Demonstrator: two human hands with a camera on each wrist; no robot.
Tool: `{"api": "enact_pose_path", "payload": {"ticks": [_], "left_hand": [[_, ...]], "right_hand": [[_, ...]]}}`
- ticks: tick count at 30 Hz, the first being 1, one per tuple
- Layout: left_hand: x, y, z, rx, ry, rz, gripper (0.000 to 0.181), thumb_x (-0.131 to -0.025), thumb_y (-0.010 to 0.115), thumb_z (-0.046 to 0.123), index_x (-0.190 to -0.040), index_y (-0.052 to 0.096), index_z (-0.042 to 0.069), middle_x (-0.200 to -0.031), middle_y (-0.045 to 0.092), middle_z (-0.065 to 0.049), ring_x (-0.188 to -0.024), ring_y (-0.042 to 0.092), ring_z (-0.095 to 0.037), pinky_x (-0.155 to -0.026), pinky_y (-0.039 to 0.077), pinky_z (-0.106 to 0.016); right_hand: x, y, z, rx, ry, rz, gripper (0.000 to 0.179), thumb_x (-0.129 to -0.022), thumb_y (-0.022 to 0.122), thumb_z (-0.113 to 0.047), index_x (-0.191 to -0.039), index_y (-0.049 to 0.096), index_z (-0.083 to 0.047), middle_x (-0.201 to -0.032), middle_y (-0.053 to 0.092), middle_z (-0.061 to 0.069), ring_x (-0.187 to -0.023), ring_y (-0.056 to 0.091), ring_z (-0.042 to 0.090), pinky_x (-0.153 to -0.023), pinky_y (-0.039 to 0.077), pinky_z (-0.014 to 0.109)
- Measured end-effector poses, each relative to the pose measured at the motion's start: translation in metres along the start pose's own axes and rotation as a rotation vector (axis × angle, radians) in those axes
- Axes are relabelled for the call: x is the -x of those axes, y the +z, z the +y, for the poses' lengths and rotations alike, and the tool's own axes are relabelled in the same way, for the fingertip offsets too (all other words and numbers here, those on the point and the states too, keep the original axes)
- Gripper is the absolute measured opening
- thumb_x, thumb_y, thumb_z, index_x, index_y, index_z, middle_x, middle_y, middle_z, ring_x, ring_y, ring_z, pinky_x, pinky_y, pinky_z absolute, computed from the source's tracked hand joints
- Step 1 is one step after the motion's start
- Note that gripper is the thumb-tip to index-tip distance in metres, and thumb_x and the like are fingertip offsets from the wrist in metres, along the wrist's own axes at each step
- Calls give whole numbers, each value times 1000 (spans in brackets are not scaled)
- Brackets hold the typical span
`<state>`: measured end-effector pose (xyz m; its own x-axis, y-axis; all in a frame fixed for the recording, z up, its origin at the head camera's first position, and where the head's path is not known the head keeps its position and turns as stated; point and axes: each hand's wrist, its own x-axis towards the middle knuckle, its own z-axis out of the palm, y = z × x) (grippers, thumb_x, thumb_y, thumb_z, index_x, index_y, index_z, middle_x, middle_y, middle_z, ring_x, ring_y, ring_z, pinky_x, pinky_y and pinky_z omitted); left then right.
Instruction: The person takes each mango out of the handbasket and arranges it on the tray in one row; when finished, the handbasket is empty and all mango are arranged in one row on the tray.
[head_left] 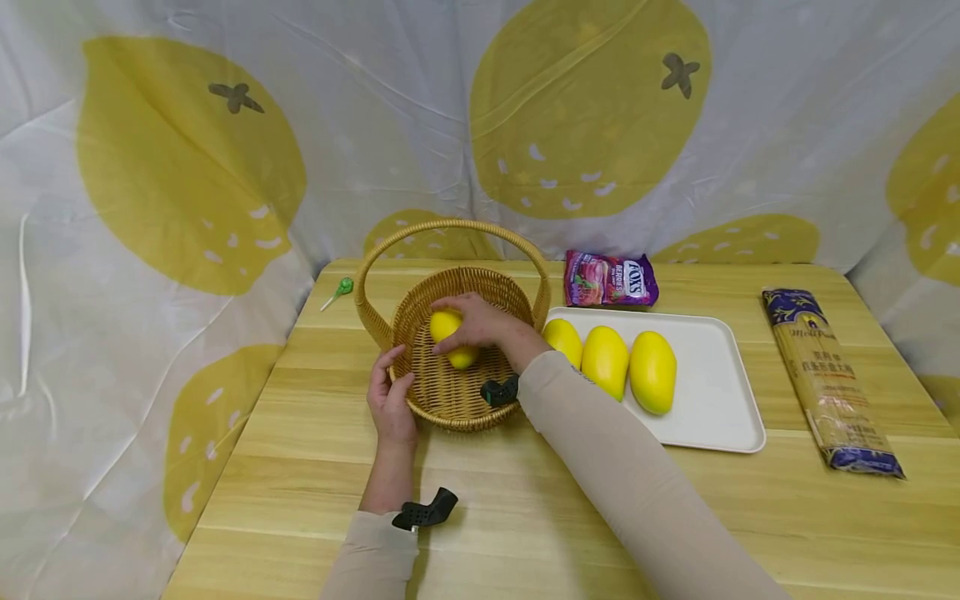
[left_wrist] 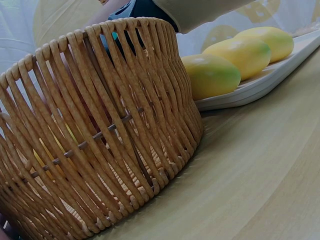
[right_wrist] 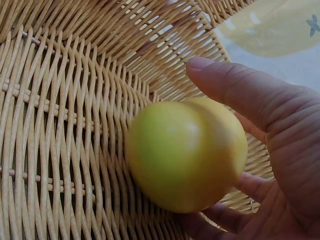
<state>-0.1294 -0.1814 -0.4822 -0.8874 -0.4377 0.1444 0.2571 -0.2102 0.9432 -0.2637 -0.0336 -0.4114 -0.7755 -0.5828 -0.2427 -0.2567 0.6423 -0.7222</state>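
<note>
Inside the round wicker basket, my right hand has its fingers around a yellow mango. In the right wrist view this mango lies low against the woven wicker, fingers curving behind and beneath it. The thumb is raised over its upper side. My left hand rests at the outside of the basket's left wall, fingertips and thumb at the rim. The left wrist view shows the basket wall close up, with most of that hand out of sight.
Right of the basket, a white tray bears three mangoes. A purple candy bag lies behind the tray, and a pack of pasta lies at far right. A green lollipop is at back left. The basket handle arches upright.
</note>
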Motion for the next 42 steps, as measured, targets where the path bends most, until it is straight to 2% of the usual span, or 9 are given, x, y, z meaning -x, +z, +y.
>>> {"api": "enact_pose_path", "payload": {"ticks": [16, 26, 32, 39, 42], "left_hand": [[0, 1, 0, 0, 14, 3, 45, -88, 46, -5, -131, 57, -5, -155, 42, -11, -141, 39, -19, -108, 45, -26], [-1, 1, 0, -8, 22, 4, 45, -88, 46, -5, -131, 57, -6, -154, 42, -13, -141, 40, -18, -109, 43, -27], [0, 1, 0, -9, 19, 6, 45, -88, 45, -5, -131, 57, -5, -154, 42, -14, -142, 39, -17, -109, 42, -27], [-1, 1, -1, -16, 25, 10, 44, -88, 45, -5, -131, 58, -5, -151, 46, -12, -140, 40, -16, -108, 42, -27], [-1, 1, 0, -17, 27, 16, 44, -88, 46, -5, -130, 58, -5, -150, 47, -11, -137, 43, -16, -107, 43, -26]], "right_hand": [[-1, 1, 3, -20, -7, -19, 76, -84, 82, -31, -152, 48, -29, -149, 43, 16, -119, 52, 30, -91, 48, 40], [-1, 0, 2, -15, -28, -13, 75, -84, 82, -28, -151, 49, -26, -142, 50, 15, -116, 54, 29, -90, 50, 39], [1, -2, -2, -27, -42, 7, 76, -84, 82, -24, -152, 48, -27, -140, 53, 15, -113, 56, 28, -85, 52, 37], [5, -6, -12, -22, -109, 37, 71, -86, 79, -20, -151, 50, -24, -136, 58, 12, -108, 58, 26, -81, 53, 35], [9, -9, -18, -29, -113, 57, 69, -86, 79, -24, -149, 51, -24, -135, 57, 11, -108, 59, 26, -81, 54, 36]]}}
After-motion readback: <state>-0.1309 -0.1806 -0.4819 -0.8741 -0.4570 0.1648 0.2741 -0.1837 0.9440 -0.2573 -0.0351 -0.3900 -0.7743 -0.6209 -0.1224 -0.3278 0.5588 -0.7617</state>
